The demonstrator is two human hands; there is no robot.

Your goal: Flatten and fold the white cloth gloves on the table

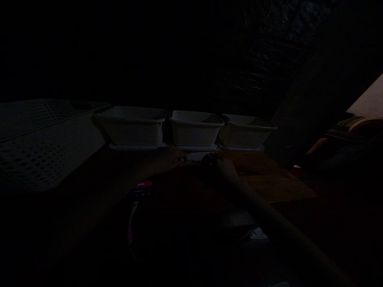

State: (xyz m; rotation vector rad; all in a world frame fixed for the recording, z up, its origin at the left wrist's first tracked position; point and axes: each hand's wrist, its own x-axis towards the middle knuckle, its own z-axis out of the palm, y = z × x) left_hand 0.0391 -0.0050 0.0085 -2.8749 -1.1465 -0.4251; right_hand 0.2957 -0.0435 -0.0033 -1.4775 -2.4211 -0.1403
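Note:
The scene is very dark. A pale flat piece (198, 156), of a kind I cannot make out, lies between my two hands, in front of the middle tub. From the left, my left hand (172, 156) has its fingers curled at the piece's left end. My right hand (220, 160) is bent over its right end, fingers closed. Shadow hides most of the fingers and the underside of the piece.
Three pale tubs, a left tub (131, 131), a middle tub (196, 135) and a right tub (247, 135), line the back of the wooden table (269, 183). A perforated basket (74, 147) stands left. Near my left forearm lies a lit phone (143, 189) with a cable (131, 217).

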